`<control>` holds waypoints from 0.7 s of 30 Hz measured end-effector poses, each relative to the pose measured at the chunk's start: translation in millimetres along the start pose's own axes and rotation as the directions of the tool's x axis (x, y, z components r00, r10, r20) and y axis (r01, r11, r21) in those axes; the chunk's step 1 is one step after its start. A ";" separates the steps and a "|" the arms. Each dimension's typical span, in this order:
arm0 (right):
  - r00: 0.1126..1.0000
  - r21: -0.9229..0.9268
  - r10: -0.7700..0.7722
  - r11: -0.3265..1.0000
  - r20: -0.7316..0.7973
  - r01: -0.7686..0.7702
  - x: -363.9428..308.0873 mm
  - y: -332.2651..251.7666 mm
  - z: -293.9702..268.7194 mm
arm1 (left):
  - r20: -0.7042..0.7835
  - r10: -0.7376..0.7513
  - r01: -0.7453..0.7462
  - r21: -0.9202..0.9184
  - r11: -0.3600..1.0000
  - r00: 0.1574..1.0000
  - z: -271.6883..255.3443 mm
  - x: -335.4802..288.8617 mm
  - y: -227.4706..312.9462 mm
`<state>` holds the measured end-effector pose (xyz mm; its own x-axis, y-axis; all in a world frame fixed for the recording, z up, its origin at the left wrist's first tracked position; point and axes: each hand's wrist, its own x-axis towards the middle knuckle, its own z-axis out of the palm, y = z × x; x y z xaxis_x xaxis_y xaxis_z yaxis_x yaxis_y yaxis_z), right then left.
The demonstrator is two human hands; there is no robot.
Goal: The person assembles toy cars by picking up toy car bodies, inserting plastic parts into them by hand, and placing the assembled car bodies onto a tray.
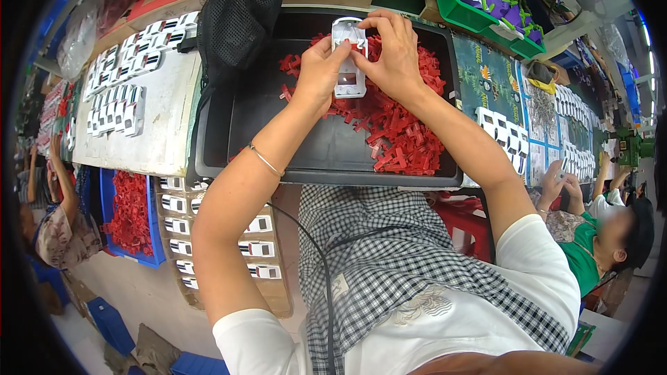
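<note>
Over a black tray [260, 128] I hold a white toy car body [351, 85] between both hands, its hollow side facing up. My left hand [319, 75] grips its left side, the thumb reaching over the middle. My right hand [394, 59] closes on the right side, thumb at the middle and fingers at the upper edge. A small red plastic part [357, 47] shows inside the body near my thumbs; the fingers partly hide it. Beneath and to the right, a heap of red plastic parts [410, 140] lies in the tray.
Rows of white car bodies stand on the left table [163, 142] and right. A black mesh cap [240, 17] overlaps the tray's far left corner. A green bin [472, 10] holds purple and green parts. A blue crate [158, 239] of red parts stands lower left. Co-workers sit at both sides.
</note>
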<state>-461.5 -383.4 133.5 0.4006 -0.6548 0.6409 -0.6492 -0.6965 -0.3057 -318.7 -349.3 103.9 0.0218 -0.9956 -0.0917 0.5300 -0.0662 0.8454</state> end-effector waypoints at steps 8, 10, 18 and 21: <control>0.970 0.476 0.203 0.845 0.134 -0.243 -1.0 1.6 6.1 | -0.047 0.116 -0.106 0.172 0.979 0.992 0.5 1.0 -4.1; 0.927 0.607 0.288 0.701 0.239 -0.374 0.9 6.9 7.4 | -0.019 0.134 -0.123 0.278 0.953 0.991 0.7 1.0 -5.4; 0.903 0.564 0.259 0.712 0.342 -0.418 2.4 15.9 6.6 | -0.012 0.169 -0.155 0.337 0.929 0.986 0.5 0.5 -9.4; 0.899 0.567 0.268 0.703 0.347 -0.429 1.2 16.9 6.1 | -0.025 0.156 -0.138 0.346 0.928 0.987 3.1 -0.5 -8.2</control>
<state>-468.1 -397.8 124.8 0.4107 -0.8770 0.2493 -0.2621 -0.3754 -0.8890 -325.7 -348.5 98.6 0.1253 -0.9917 0.0284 0.1960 0.0528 0.9792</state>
